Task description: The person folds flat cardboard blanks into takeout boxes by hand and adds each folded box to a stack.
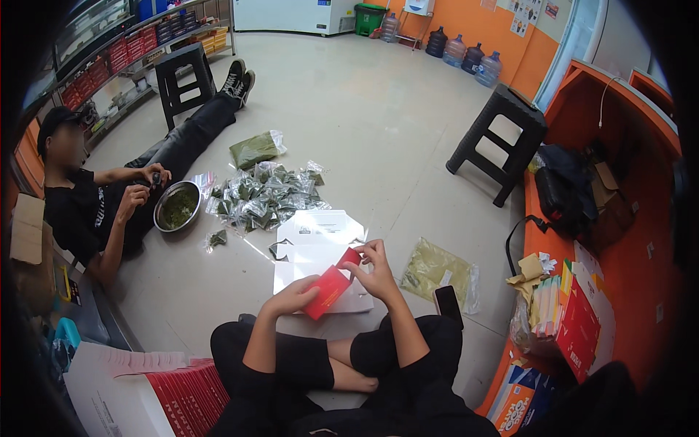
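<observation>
My left hand (293, 296) is closed on the lower left side of a small red paper sleeve (328, 293) with fine printing. At its upper end my right hand (377, 271) pinches a red flap. Whether anything is inside the sleeve does not show. Beneath both hands a white flat carton (313, 251) with dark handle cut-outs lies on the floor. Just beyond it sits a heap of small clear bags (266, 195) with green contents. A larger bag of green stuff (256, 148) lies behind the heap.
A co-worker (80, 197) sits at left with a metal bowl (177, 207) of green leaves. To my right are a yellow-green bag (437, 271), a phone (448, 306) by my knee and a black stool (502, 142). Red-and-white folded cartons (182, 393) stand at lower left.
</observation>
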A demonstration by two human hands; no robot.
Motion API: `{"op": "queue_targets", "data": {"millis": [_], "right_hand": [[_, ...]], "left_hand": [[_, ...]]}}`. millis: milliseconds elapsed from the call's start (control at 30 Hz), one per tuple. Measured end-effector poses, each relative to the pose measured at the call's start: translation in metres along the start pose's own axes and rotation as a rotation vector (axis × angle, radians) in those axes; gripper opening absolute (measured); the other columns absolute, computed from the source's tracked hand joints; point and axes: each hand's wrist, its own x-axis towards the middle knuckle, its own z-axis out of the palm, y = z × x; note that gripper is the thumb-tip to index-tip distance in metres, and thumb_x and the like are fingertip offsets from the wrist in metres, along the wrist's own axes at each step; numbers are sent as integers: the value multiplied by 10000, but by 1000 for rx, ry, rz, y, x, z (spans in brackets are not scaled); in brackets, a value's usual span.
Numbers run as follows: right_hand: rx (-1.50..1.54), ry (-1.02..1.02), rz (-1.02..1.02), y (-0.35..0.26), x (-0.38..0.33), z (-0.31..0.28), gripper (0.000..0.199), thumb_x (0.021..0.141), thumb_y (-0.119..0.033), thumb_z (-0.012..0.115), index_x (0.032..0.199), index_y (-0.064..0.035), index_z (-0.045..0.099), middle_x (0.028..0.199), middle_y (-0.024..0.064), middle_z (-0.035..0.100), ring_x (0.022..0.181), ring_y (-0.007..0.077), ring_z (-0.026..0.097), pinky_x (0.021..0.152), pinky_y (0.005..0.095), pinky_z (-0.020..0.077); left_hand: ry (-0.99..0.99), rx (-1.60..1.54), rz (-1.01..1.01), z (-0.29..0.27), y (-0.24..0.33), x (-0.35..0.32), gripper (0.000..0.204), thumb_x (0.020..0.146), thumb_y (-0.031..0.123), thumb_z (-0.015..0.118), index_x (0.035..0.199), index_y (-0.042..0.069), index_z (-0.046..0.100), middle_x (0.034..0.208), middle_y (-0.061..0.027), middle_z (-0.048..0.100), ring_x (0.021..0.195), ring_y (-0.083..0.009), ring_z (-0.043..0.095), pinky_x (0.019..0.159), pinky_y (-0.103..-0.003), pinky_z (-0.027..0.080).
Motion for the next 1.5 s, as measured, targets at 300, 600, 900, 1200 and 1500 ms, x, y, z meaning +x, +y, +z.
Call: {"op": "queue_targets", "data": {"millis": [300, 600, 900, 1200, 1500], "right_hand": [[-55, -192, -144, -19, -3, -5, 267, 668, -158, 727, 868, -21, 614, 899, 82, 419, 884, 222, 462, 776, 318, 405], [-96, -388, -157, -22, -9, -1, 195, 664, -132, 713, 823, -48, 635, 851, 62, 427, 870, 223, 438, 817, 312, 370], [-45, -522, -106, -15, -11, 1, 216, 665, -171, 737, 827, -55, 654, 843, 50, 440, 873, 200, 436, 816, 298, 358], [-38, -532, -109, -17, -13, 7, 179, 701, -191, 713, 839, -84, 673, 849, 55, 462, 865, 214, 441, 807, 303, 369], [-110, -430, -103, -23, -9, 9, 115, 731, -199, 682, 806, -116, 706, 779, 61, 440, 786, 218, 446, 714, 298, 379]], "left_hand": [[-174, -116, -65, -3, -1, 1, 438, 895, 257, 523, 1245, 3, 453, 1068, -95, 580, 923, -139, 552, 800, -264, 451], [-191, -7, 34, -2, -15, 4, 356, 882, 212, 552, 1165, -3, 522, 997, -88, 607, 877, -120, 550, 773, -257, 450], [-243, 27, 65, 0, -10, -1, 299, 888, 204, 553, 1105, -2, 560, 961, -60, 612, 861, -91, 535, 769, -243, 441], [-237, 14, -17, -5, -3, 0, 302, 838, 191, 622, 1067, -2, 590, 907, -51, 627, 825, -91, 545, 744, -238, 449], [57, -36, 72, 3, 4, 4, 486, 683, 79, 746, 1120, 18, 542, 719, -29, 613, 685, -77, 571, 639, -224, 460]]}}
